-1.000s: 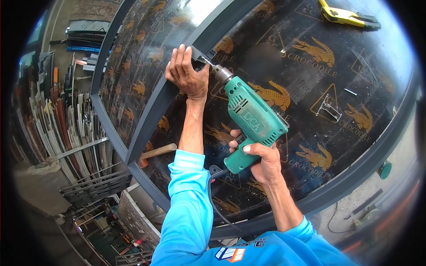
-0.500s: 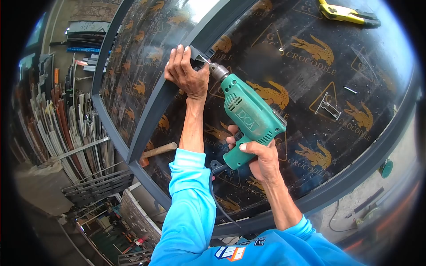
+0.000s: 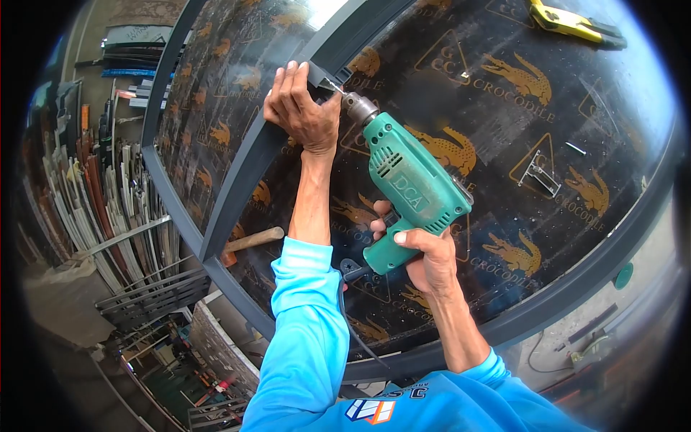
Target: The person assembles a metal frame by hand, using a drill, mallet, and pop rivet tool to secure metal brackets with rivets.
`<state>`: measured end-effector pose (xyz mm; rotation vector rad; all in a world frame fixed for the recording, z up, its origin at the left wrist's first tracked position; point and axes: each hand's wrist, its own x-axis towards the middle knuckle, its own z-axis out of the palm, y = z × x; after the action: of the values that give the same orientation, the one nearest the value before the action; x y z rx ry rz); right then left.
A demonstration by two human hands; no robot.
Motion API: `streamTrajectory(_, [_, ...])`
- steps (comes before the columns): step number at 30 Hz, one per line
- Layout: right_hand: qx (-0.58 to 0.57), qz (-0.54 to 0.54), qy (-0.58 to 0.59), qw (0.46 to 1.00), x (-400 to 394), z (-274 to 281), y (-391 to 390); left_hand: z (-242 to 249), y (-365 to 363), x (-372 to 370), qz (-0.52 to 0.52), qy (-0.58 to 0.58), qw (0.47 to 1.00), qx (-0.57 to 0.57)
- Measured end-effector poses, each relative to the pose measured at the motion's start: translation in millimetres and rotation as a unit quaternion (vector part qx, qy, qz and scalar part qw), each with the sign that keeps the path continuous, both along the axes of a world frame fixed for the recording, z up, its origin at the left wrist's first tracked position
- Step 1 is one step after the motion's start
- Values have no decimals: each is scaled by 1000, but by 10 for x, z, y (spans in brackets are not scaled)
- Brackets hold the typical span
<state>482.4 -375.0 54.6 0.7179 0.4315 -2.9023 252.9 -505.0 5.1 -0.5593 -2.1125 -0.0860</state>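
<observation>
My right hand (image 3: 432, 263) is wrapped around the handle of a green power drill (image 3: 414, 183), fingers near its trigger. The drill points up and left, and its bit (image 3: 334, 87) reaches the dark grey frame bar (image 3: 248, 169) by my left thumb. My left hand (image 3: 306, 115) is closed over that bar, close beside the bit. Whether the bit is inside the metal cannot be made out. A power cord (image 3: 353, 324) runs down from the drill handle.
Under the frame lies a dark board (image 3: 475, 209) with crocodile prints. On it are yellow-handled pliers (image 3: 568, 24), a small metal fitting (image 3: 538, 175), a screw (image 3: 575, 148) and a wooden-handled hammer (image 3: 255, 240). Metal profiles (image 3: 108, 194) stand stacked at the left.
The drill has shifted slightly right, away from the left hand, and more of its bit shows. Both hands keep their hold. The view has moved a little.
</observation>
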Motion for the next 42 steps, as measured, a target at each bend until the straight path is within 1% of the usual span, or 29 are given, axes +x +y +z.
streamTrajectory(3, [0,-5,-3,1000,-1,-7,6,-13,7,-14,-2,7,1000,-5])
streamTrajectory(5, [6,-1,2,1000,2,-17,15,-21,20,-29,-21,20,999,22])
streamTrajectory(12, [5,2,1,1000,-3,-3,26,-10,34,-13,-12,2,1000,22])
streamTrajectory(14, [-16,7,0,1000,-6,11,32,20,51,-15,-22,-7,999,28])
streamTrajectory(18, [-21,6,-11,1000,-14,54,26,-12,15,-20,-22,-16,999,24])
streamTrajectory(21, [-39,-2,14,999,-12,1,-2,-13,3,-37,-20,-13,1000,18])
streamTrajectory(27, [-34,7,-2,999,-19,65,0,-33,12,-50,-26,8,999,19])
streamTrajectory(29, [-10,3,-17,1000,-19,84,-10,-17,18,-33,-24,6,1000,18])
streamTrajectory(37, [-22,17,-3,1000,2,16,-8,-14,30,-24,-29,1,999,33])
streamTrajectory(42, [-18,21,-8,1000,-8,42,7,-7,26,-41,-30,10,999,14])
